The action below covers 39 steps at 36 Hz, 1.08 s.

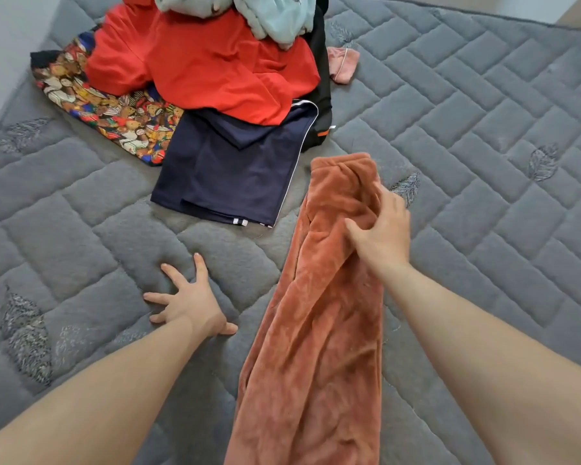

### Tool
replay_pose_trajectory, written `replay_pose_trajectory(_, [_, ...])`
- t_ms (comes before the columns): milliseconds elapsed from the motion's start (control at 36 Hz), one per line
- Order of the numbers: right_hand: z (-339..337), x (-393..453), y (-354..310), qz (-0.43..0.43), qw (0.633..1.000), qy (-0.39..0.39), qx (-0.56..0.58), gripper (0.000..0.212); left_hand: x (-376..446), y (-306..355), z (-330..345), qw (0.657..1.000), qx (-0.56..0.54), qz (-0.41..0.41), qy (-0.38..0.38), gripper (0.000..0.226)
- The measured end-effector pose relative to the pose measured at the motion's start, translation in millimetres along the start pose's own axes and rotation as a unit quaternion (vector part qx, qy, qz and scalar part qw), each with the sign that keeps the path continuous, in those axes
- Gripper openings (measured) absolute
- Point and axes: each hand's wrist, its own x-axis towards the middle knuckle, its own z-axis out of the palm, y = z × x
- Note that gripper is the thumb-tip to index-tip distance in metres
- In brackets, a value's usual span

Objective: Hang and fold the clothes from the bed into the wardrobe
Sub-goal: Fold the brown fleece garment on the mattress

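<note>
Rust-orange fleece trousers (319, 330) run lengthwise from the bed's near edge toward the heap; my right hand (381, 231) pinches their far end, so that hand folds it back. My left hand (188, 298) presses spread on the grey quilted mattress (483, 129) beside them.

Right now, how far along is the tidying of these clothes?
Early. Nothing looks put away; no wardrobe shows. In hand: the right hand grips fuzzy orange trousers laid long on the bed, while the left hand presses flat on the quilt. Left: the pile behind, with a red top, navy garment, patterned cloth and pale blue piece.
</note>
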Motion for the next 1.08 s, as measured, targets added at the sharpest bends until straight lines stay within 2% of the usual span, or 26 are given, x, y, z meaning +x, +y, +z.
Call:
replay_pose_trajectory(83, [11,18,-9,-0.003,0.995,-0.093,-0.045,0.064,1,1,0,1.000,-0.005,-0.001,0.002,0.161])
replay_pose_trajectory(167, [20,34,-13,0.030,0.982,-0.156,-0.101,0.068,2,-1,1,1.000,-0.006,0.001,0.007,0.162])
replay_pose_trajectory(278, [27,52,-20,0.116,0.991,-0.062,0.012,0.086,5,-2,4,1.000,-0.007,0.002,0.016,0.163])
replay_pose_trajectory(333, [28,61,-23,0.186,0.978,-0.015,0.096,0.100,8,-3,5,1.000,-0.006,0.003,0.022,0.165])
replay_pose_trajectory(389, [30,71,-22,0.246,0.960,-0.008,0.133,0.112,10,-4,8,1.000,-0.008,0.006,0.027,0.166])
replay_pose_trajectory(444, [32,81,-18,0.286,0.947,-0.027,0.143,0.113,13,-5,10,0.999,-0.008,0.006,0.034,0.166])
replay_pose_trajectory(500, [32,85,-14,0.303,0.939,-0.048,0.157,0.102,14,-5,12,0.999,-0.007,0.005,0.036,0.167])
replay_pose_trajectory(611, [33,82,-12,0.290,0.934,-0.097,0.186,0.060,15,-5,12,0.999,-0.004,0.004,0.037,0.167])
replay_pose_trajectory(778, [14,75,-23,0.279,0.917,-0.082,0.271,0.015,14,-3,11,0.999,-0.009,0.003,0.037,0.164])
replay_pose_trajectory(889, [-12,70,-29,0.234,0.923,-0.085,0.293,0.006,13,-3,9,0.999,-0.014,0.006,0.037,0.165])
replay_pose_trajectory(972, [-34,60,-36,0.185,0.930,-0.093,0.303,0.009,12,-5,9,0.999,-0.024,0.008,0.034,0.164])
replay_pose_trajectory(1083, [-60,34,-50,0.144,0.904,-0.120,0.384,0.019,10,-7,9,0.999,-0.031,0.014,0.025,0.163])
